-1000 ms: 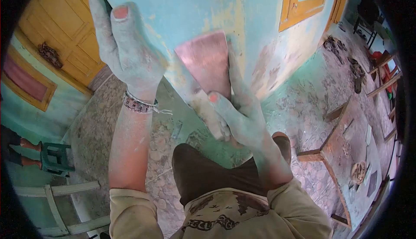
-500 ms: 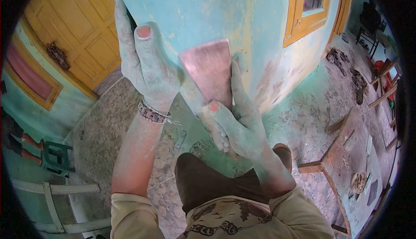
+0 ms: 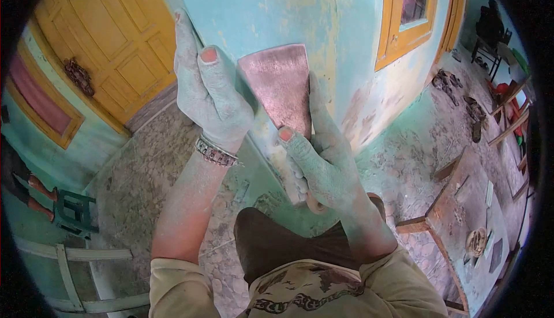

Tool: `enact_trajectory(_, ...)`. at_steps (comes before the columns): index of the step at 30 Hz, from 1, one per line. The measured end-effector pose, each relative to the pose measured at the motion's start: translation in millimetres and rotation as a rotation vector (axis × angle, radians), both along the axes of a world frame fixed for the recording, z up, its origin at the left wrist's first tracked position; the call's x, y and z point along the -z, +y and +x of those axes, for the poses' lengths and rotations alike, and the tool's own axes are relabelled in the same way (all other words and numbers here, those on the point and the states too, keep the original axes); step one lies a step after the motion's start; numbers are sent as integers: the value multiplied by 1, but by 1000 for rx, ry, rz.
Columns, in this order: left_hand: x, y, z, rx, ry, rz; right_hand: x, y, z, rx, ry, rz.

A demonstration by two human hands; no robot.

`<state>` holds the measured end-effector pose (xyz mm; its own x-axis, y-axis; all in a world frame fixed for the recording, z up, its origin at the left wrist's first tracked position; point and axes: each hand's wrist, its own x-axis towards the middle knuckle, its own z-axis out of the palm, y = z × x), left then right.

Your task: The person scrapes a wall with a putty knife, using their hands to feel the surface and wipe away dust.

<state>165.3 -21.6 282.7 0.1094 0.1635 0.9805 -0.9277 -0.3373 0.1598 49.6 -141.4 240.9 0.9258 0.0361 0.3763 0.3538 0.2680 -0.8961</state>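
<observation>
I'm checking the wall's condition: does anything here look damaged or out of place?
Yes. The turquoise wall is patchy, yellowish and bare where paint is gone, around the scraper held by the right hand. Both hands are dust-coated.

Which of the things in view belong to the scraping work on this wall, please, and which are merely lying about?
In use: scraper, held by right hand; left hand braced on wall corner.

Lying about: green stool, wooden ladder, shoes, wooden bench, yellow door.
</observation>
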Motion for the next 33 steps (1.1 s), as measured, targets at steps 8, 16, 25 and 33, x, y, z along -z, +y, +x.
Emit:
enact_trajectory(8,3,-1,-6,-93,32,19,-7,3,-1,16,-14,-9)
enact_trajectory(16,3,-1,-8,-108,48,20,-8,3,0,48,-16,-21)
enact_trajectory(25,3,1,-11,-167,74,60,-44,1,-3,-15,118,-12)
enact_trajectory(33,2,2,-5,-154,10,66,-53,6,11,108,-153,-88)
